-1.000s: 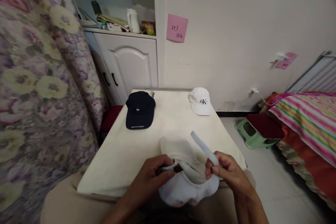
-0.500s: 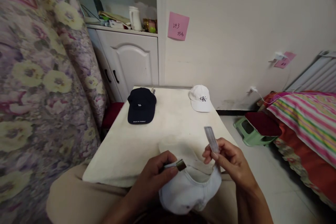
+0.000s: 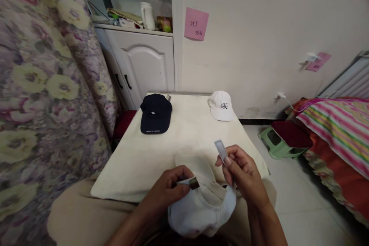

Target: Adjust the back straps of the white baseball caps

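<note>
Pinching a buckle [image 3: 194, 183] in left hand [image 3: 170, 186] and a strap [image 3: 220, 150] in right hand [image 3: 241, 169] at pale cap [image 3: 198, 215], with navy cap [image 3: 155, 113] and white cap [image 3: 221, 106] beyond it.

cream tabletop [image 3: 187, 130], navy cap [image 3: 156, 117] far left, white cap [image 3: 220, 111] far right

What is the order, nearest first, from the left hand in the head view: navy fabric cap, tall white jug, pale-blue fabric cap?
1. Pale-blue fabric cap: strap held by left hand.
2. Navy fabric cap: far left on table.
3. Tall white jug: on shelf behind.
</note>
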The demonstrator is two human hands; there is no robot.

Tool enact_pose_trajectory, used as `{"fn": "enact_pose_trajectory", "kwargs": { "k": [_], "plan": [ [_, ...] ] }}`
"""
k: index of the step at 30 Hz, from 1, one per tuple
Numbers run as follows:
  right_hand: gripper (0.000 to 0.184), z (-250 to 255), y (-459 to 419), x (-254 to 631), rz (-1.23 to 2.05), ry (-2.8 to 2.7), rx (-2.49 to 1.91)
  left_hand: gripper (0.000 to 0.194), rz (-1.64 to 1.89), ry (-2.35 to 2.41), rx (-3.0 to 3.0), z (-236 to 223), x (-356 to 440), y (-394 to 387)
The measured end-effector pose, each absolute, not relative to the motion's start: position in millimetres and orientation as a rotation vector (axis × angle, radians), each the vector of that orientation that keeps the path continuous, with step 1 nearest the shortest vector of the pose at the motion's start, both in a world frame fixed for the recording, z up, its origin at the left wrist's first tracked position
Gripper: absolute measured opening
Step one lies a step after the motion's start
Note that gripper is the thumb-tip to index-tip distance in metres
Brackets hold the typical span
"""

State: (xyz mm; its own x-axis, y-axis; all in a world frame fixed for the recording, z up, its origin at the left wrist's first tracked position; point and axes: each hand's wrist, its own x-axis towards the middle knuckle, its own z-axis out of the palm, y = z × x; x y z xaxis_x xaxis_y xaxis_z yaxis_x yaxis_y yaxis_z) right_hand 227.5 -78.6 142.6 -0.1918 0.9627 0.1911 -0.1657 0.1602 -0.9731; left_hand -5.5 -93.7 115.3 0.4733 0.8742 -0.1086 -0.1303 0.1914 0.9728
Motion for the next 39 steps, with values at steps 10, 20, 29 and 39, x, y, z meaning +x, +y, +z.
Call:
{"fn": "enact_pose_trajectory", "kwargs": {
  "k": [10,20,29,39],
  "plan": [
    [0.024,138,-72,212,1.398,-1.456,-0.905,0.031,0.945,0.79,0.939,111,-8,-90],
    [0.025,149,-62,200,1.417,-1.547,-0.939,0.028,0.994,0.807,0.944,114,-19,-78],
    [0.019,136,-63,185,1.531,-1.586,-0.921,0.023,1.006,0.84,0.999,115,-22,-78],
    [0.026,137,-65,176,1.597,-1.468,-0.92,0.019,1.006,0.859,1.071,112,-20,-78]
  ]
}}
